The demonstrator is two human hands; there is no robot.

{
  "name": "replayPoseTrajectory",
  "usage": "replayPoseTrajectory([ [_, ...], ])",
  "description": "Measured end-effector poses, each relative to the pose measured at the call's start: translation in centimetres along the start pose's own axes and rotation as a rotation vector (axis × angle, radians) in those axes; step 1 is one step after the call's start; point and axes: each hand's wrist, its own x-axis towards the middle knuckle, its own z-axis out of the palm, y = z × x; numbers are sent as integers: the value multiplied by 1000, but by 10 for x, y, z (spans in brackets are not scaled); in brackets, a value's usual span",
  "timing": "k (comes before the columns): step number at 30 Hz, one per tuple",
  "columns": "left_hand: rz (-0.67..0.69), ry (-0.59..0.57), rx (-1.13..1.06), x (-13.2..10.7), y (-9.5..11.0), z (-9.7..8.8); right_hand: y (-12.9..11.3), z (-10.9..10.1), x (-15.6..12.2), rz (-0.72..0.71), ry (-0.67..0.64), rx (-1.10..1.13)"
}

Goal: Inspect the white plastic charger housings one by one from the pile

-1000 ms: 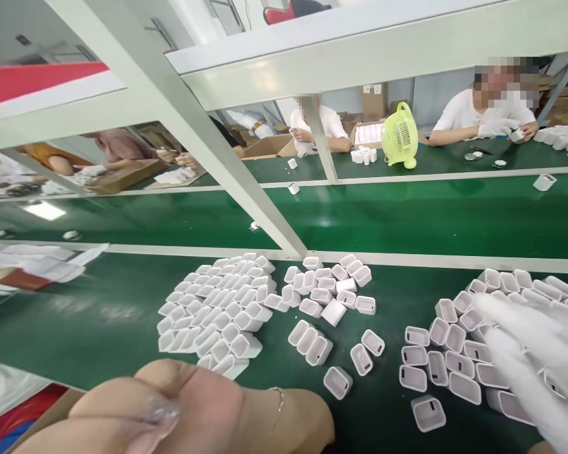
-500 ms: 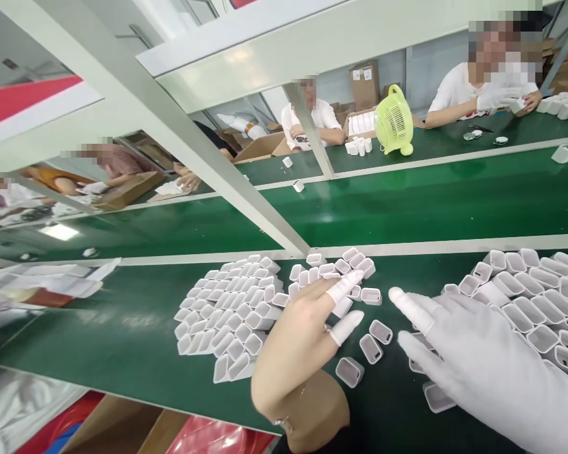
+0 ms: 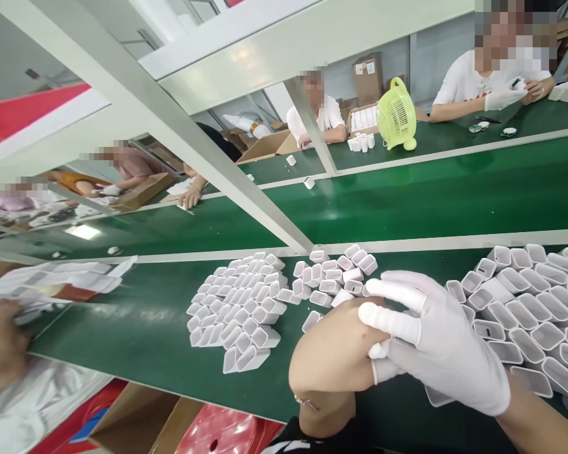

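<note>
My left hand point(image 3: 338, 350), bare except for white finger covers, is bent over the green bench. My right hand point(image 3: 435, 340), in a white glove, meets it from the right, fingers stretched out and slightly apart over the left hand's fingers. Most of the left fingers are hidden, as is anything between the hands. Just beyond them lies a loose group of small white open-ended plastic housings point(image 3: 334, 275). One white housing point(image 3: 438, 396) shows partly below my right hand.
Packed white housings stand at left point(image 3: 246, 302) and right point(image 3: 530, 309). A metal post point(image 3: 246, 189) slants down to the bench's back rail. Beyond are a green conveyor point(image 3: 407, 189), a yellow-green fan point(image 3: 397, 116) and several co-workers. A person's arm point(image 3: 2, 347) is at far left.
My hands were apart, with several loose housings between them. My right hand has moved left onto my left hand, which moved slightly right. Those housings are now hidden or moved.
</note>
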Motion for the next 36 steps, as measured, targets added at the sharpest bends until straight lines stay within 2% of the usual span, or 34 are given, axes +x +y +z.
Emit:
replayPoseTrajectory([
  [6,65,-24,-192,3,0,-8,9,-4,-2,-49,68,-33],
  [15,61,-56,-201,5,-3,-5,14,-14,0,2,96,-76],
  [21,181,56,-241,-1,-11,-8,16,-26,2,-5,93,-49],
  [24,198,60,-292,-1,-11,-9,14,-24,2,10,44,-15],
  [27,205,57,-318,1,-9,-9,14,-14,1,-36,13,-15],
  [31,191,95,-309,2,-7,-8,17,-7,-2,-114,66,-44],
  [36,258,86,-334,1,-9,-10,16,-12,-4,-82,91,6],
])
